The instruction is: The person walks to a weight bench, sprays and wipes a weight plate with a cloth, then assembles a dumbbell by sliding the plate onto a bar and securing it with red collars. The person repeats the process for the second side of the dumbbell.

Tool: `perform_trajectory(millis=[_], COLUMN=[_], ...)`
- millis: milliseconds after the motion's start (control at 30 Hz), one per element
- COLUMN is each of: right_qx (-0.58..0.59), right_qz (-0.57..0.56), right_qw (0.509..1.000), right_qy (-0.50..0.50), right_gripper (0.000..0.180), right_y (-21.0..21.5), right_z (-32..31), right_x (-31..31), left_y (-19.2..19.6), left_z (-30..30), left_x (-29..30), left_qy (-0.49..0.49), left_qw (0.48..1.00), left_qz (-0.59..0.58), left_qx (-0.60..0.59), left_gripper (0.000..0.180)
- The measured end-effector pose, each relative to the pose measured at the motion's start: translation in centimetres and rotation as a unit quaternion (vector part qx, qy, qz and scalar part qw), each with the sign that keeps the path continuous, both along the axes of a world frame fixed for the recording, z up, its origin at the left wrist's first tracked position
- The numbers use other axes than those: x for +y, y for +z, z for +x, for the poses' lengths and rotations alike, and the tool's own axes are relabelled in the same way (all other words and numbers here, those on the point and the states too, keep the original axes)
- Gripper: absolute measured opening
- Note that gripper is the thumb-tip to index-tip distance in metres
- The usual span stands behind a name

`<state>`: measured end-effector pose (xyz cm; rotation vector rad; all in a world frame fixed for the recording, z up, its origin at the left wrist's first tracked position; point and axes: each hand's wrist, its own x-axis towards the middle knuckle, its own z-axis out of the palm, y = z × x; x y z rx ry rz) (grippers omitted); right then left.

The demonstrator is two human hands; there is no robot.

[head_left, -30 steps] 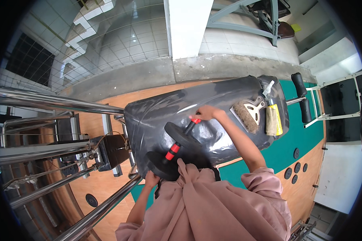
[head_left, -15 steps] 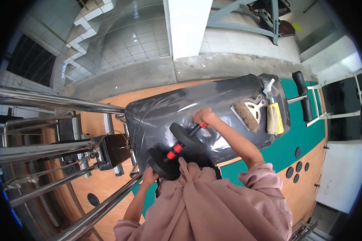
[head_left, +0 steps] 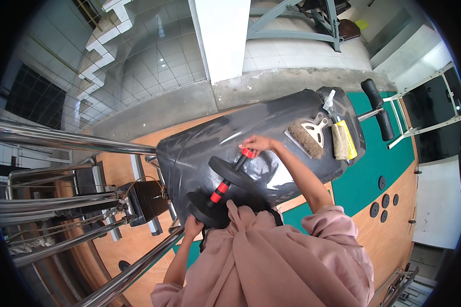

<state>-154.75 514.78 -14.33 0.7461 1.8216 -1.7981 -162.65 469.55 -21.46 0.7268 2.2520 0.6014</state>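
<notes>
A dumbbell with black plates and a red-and-black grip lies slantwise on the black padded bench, close to my body. At its far end, my right hand pinches a red collar nut at the tip of the threaded bar. Bare black thread shows between the nut and the far plate. My left hand is closed at the dumbbell's near end, against the near plate; its fingertips are partly hidden.
On the bench's right part lie a brush with a pale handle, a spray bottle, a folded cloth and a yellow package. Chrome machine bars stand left. Several small weight plates lie on the floor at right.
My right hand has turned at the bar's end, its fingers now on top of the red nut, which shows more fully. My left hand stays at the near end. The view has shifted slightly.
</notes>
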Motion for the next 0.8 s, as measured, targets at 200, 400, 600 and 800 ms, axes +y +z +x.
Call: perform_trajectory(millis=[200,400,600,800], right_qx=[0.014,-0.058,-0.002,-0.012], right_qz=[0.116,0.125,-0.067,-0.098], right_qw=[0.986,0.962,0.966,0.983], right_qy=[-0.122,-0.237,-0.249,-0.155], right_gripper=[0.033,0.034,0.041,0.052], right_y=[1.0,3.2,2.5,2.5], right_z=[2.4,9.2,16.0,17.7], right_x=[-2.1,-2.1,-1.6,-0.9], left_y=[0.0,3.1,2.3,5.3], left_z=[-0.4,-2.9,-7.0,-6.9], left_x=[0.5,5.4,10.0,12.6], left_qy=[-0.024,-0.136,-0.235,-0.273], left_qw=[0.999,0.987,0.969,0.959], left_qz=[0.02,-0.022,0.027,-0.018], left_qx=[-0.02,-0.088,-0.064,-0.079], left_gripper=[0.025,0.031,0.037,0.049])
